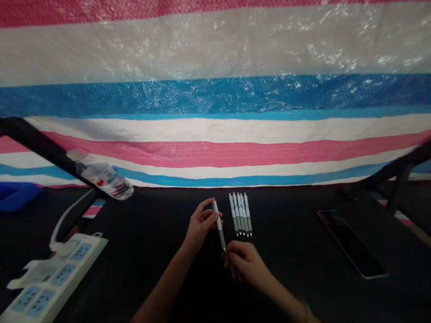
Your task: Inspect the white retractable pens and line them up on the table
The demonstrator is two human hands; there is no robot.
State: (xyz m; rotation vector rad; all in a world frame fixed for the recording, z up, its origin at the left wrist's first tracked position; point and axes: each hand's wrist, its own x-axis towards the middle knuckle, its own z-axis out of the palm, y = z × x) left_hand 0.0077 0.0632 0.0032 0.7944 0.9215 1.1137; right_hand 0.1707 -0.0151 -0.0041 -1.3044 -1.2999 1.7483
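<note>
A white ballpoint pen (218, 220) with a grey grip is held above the black table, its pointed end slanting down toward me. My left hand (199, 224) is closed on its upper part, with a fingertip on the push-button end. At the pen's metal tip, the fingers of my right hand (243, 260) are bent together and pinch it; the exact contact is partly hidden. Just to the right, several matching pens (240, 214) lie side by side in a row, tips toward me.
On the right of the table (286, 242) lies a black phone (352, 244). A white power strip (63, 273) with a cable sits at the left, near a tilted plastic bottle (109, 180) and a blue tray (18, 196). A striped sheet (215, 152) hangs behind.
</note>
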